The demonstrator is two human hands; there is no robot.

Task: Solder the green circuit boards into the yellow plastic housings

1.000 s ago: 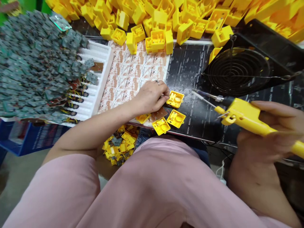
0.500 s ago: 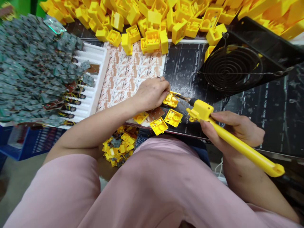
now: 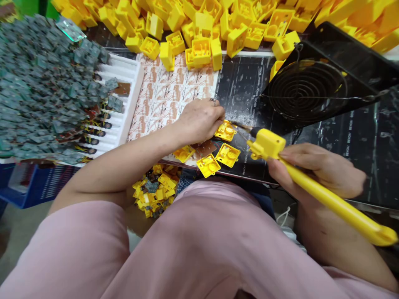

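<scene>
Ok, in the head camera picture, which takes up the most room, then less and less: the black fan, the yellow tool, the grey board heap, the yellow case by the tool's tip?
1. Grey board heap
2. Black fan
3. Yellow tool
4. Yellow case

That's only how they look; real sizes may differ.

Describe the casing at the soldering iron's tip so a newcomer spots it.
Find the black fan; below it in view, the yellow soldering iron. Follow its tip left to the yellow casing by the left hand, farthest in its cluster from the pink shirt.
</scene>
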